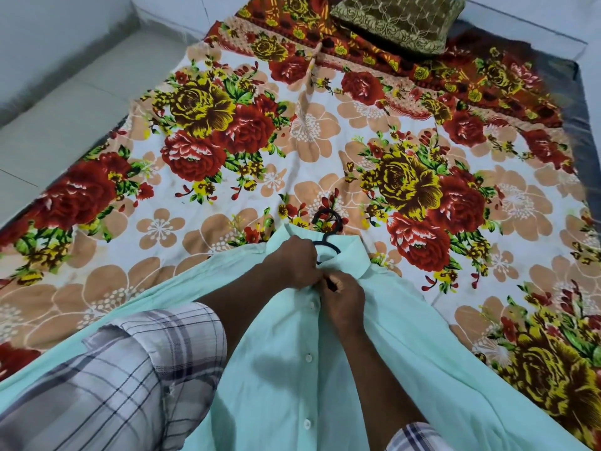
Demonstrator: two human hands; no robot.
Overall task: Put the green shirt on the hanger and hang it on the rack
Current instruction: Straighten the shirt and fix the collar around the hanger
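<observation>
The pale green shirt (pixel 292 369) lies front up on the flowered bed sheet, collar pointing away from me. A black hanger (pixel 328 222) sits inside it; only its hook and neck stick out past the collar. My left hand (pixel 292 260) and my right hand (pixel 343 297) meet just below the collar, both pinching the shirt's front edges at the top button. White buttons run down the placket toward me. No rack is in view.
The flowered sheet (pixel 227 125) covers a low bed. An olive lace pillow (pixel 396 21) lies at the far end. Pale floor tiles (pixel 65 102) run along the left side, and a white wall stands at the back.
</observation>
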